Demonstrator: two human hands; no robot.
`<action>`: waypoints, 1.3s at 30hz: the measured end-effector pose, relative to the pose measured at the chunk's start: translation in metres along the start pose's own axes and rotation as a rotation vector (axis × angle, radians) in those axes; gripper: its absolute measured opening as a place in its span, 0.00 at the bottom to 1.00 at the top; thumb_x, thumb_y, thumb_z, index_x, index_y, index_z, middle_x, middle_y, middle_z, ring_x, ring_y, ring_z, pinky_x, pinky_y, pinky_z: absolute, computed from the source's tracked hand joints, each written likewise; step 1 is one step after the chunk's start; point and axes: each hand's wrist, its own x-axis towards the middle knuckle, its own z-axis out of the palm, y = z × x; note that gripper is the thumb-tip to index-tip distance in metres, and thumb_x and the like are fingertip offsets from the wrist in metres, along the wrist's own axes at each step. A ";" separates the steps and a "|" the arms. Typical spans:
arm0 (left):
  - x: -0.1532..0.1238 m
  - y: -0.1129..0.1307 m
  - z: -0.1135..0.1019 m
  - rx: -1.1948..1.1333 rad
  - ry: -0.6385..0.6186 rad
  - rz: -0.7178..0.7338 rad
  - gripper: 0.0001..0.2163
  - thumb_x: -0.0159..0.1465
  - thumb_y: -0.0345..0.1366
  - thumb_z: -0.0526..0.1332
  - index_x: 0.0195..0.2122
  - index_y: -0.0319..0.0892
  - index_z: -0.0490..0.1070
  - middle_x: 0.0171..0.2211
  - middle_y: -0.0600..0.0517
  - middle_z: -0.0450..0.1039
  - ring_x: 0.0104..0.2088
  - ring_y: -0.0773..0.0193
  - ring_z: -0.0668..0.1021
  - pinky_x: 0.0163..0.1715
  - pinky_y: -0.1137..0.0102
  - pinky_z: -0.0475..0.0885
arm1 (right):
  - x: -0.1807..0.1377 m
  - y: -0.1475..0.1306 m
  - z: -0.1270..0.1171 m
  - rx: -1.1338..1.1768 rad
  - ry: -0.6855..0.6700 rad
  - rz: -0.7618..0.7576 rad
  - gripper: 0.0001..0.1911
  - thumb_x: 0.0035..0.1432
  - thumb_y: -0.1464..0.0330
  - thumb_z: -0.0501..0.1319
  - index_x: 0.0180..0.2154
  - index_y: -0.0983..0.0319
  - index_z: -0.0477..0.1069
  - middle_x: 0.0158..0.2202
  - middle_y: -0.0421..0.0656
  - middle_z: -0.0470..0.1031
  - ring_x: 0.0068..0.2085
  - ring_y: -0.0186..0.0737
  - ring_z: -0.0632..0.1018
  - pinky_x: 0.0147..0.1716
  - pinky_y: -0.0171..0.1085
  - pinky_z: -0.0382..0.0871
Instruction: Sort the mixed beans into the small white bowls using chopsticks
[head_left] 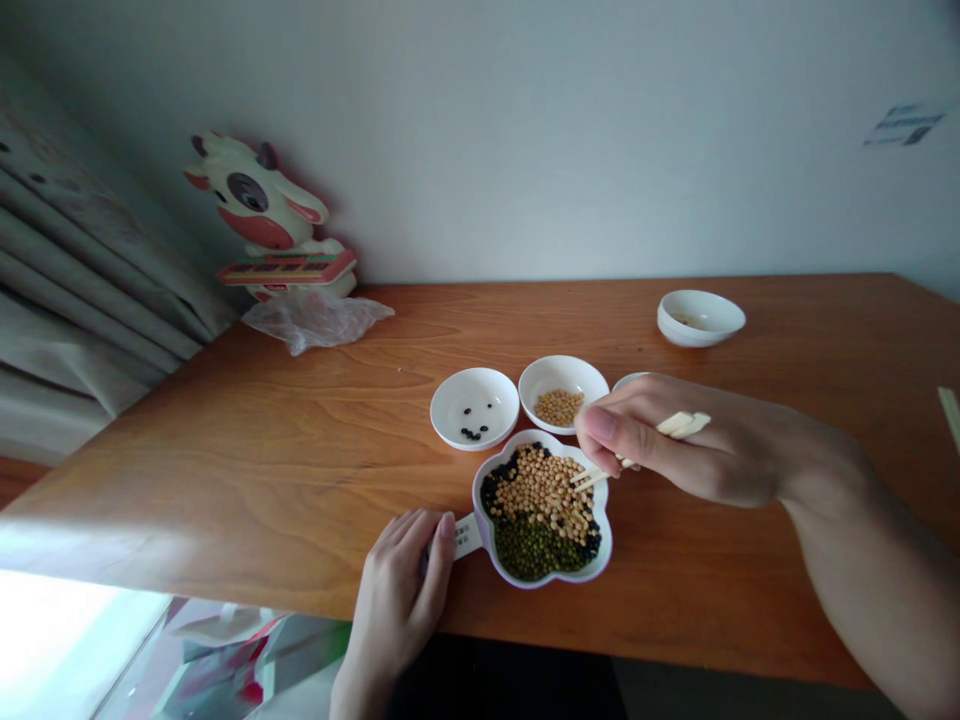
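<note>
My left hand (405,575) is closed on the handle of a flower-shaped bowl (467,537) near the table's front edge. Inside lie yellow soybeans (544,485), green mung beans (536,550) and black beans (492,490). My right hand (682,440) grips a pair of wooden chopsticks (681,426), their tips among the soybeans at the bowl's right side. Whether the tips pinch a bean I cannot tell. Just behind stand a white bowl (452,397) with several black beans and another white bowl (561,371) with soybeans. My right hand mostly hides a third bowl (628,380).
At the back right of the wooden table (337,430) is a white bowl (701,335) with a little something inside. A cow-shaped toy keyboard (285,265) leans by the wall at the back left, a clear plastic bag (322,320) before it. A curtain (82,310) hangs at left.
</note>
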 end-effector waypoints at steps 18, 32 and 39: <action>-0.001 0.001 -0.001 0.006 -0.013 0.000 0.16 0.81 0.40 0.54 0.35 0.46 0.68 0.31 0.52 0.75 0.33 0.59 0.77 0.37 0.66 0.70 | 0.003 0.003 0.003 0.076 0.028 -0.035 0.31 0.79 0.47 0.48 0.31 0.59 0.71 0.26 0.39 0.72 0.27 0.36 0.70 0.30 0.38 0.62; 0.000 0.002 0.001 0.004 -0.024 -0.012 0.16 0.82 0.40 0.53 0.35 0.46 0.69 0.32 0.52 0.74 0.34 0.60 0.77 0.39 0.65 0.68 | 0.002 0.003 0.001 0.027 0.071 -0.083 0.30 0.80 0.48 0.47 0.32 0.59 0.69 0.27 0.39 0.71 0.28 0.36 0.69 0.30 0.39 0.60; 0.001 0.005 0.001 0.003 -0.033 -0.013 0.16 0.82 0.39 0.52 0.34 0.46 0.67 0.32 0.51 0.75 0.34 0.59 0.76 0.39 0.64 0.68 | -0.005 0.005 -0.004 0.040 0.089 -0.093 0.28 0.79 0.48 0.47 0.33 0.58 0.70 0.28 0.39 0.69 0.28 0.38 0.67 0.30 0.40 0.61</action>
